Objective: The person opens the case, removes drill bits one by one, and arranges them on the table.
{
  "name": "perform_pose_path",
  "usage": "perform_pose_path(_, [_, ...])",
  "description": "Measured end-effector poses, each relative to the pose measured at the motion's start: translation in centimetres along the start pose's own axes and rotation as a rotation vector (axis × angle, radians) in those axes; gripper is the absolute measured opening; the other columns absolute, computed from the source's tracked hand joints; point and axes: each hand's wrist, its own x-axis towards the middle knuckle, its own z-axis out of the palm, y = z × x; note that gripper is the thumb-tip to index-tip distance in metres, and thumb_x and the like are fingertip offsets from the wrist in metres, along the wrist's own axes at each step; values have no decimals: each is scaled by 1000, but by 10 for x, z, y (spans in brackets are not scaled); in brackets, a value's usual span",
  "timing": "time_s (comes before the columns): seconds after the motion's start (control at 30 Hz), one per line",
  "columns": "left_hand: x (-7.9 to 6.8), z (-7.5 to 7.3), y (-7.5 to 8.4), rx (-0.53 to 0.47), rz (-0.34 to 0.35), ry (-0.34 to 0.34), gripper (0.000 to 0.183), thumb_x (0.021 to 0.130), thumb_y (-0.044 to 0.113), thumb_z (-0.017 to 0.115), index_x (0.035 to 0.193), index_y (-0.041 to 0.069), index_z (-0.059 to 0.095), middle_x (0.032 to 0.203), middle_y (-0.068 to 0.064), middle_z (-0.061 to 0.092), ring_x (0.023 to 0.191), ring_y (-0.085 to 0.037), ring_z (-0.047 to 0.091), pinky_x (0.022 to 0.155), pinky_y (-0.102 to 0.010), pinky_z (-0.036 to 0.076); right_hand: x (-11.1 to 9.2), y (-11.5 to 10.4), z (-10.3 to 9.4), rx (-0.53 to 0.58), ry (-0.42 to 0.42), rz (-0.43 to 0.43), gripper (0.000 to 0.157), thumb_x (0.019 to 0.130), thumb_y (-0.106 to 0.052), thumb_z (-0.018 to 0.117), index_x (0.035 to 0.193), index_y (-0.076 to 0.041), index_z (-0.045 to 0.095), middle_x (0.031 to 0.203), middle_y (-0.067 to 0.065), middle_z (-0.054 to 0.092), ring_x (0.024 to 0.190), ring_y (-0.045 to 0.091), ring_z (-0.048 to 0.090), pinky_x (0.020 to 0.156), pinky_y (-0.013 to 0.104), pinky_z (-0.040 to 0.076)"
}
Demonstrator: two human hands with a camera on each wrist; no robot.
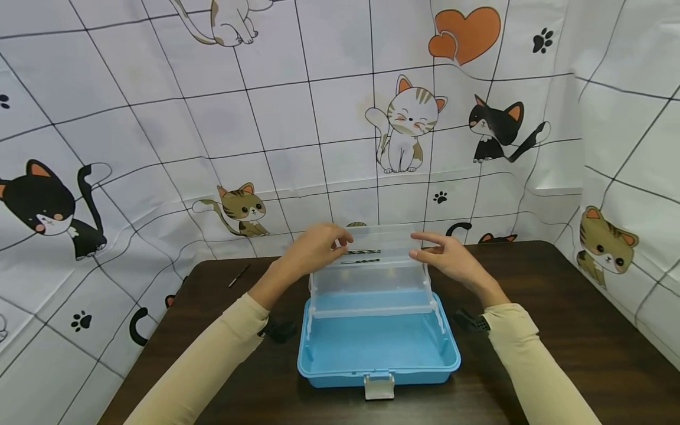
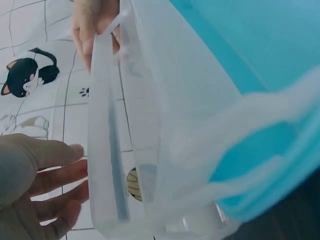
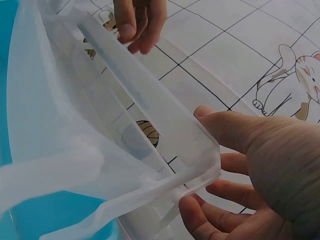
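A light-blue storage box (image 1: 378, 342) sits on the table with its translucent trays (image 1: 372, 280) raised at the back. Two dark twist drill bits (image 1: 363, 252) show in the upper tray area. My left hand (image 1: 319, 248) is at the upper tray's left end; in the left wrist view its loosely bent fingers (image 2: 60, 175) are at the tray wall, contact unclear. At the opposite end is my right hand (image 1: 451, 260), fingers spread; in the right wrist view its fingertips (image 3: 190, 205) are by the tray corner. No grip shows on either side.
A thin dark bit-like rod (image 1: 239, 275) lies on the brown table (image 1: 552, 342) to the left of the box. The box has a white latch (image 1: 379, 387) at its front. A wall sheet (image 1: 340, 124) with cartoon cats stands behind the table.
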Motion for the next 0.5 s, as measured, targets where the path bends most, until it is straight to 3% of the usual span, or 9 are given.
perform_pose_path(0.2, [4,5,4,55,-61,-120,27,99,7,67,125,7,72,112,-5,71,92,-17,67,73,-31,54,3,-3,3,23,-9,-9,65,96,-44,72,150,-14,53,155,14,42,129,38,54,101,62,43])
perform_pose_path(0.5, [8,9,10,93,-66,-137,23,100,7,66,120,11,76,113,-3,71,95,-18,67,73,-32,54,-1,-1,-1,9,5,-11,64,96,-44,72,150,-15,53,156,14,42,128,38,55,100,61,45])
